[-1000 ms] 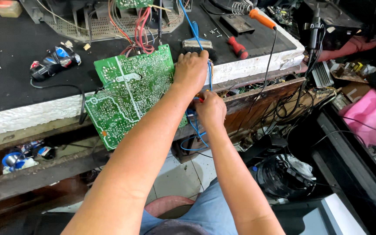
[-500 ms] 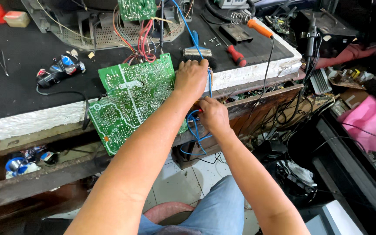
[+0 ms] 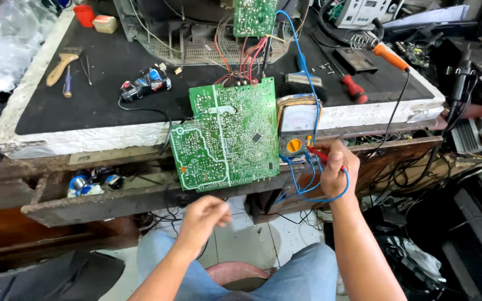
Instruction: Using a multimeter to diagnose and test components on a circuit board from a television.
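Gripping a red probe (image 3: 320, 154) beside the green circuit board (image 3: 227, 136), right hand (image 3: 336, 167) closed; left hand (image 3: 205, 214) loosely curled, empty, below board.

Left hand (image 3: 205, 214) loosely curled, held low and free, right hand (image 3: 336, 167) raised, fingers closed

I sat in an electronics repair workshop, a worn workbench (image 3: 73, 142) before me, bare green circuit board (image 3: 227, 136) propped on it, analogue multimeter (image 3: 298, 125) beside, orange-handled soldering iron (image 3: 389, 56) in its coil stand, screwdrivers, brush, tangled wires everywhere.
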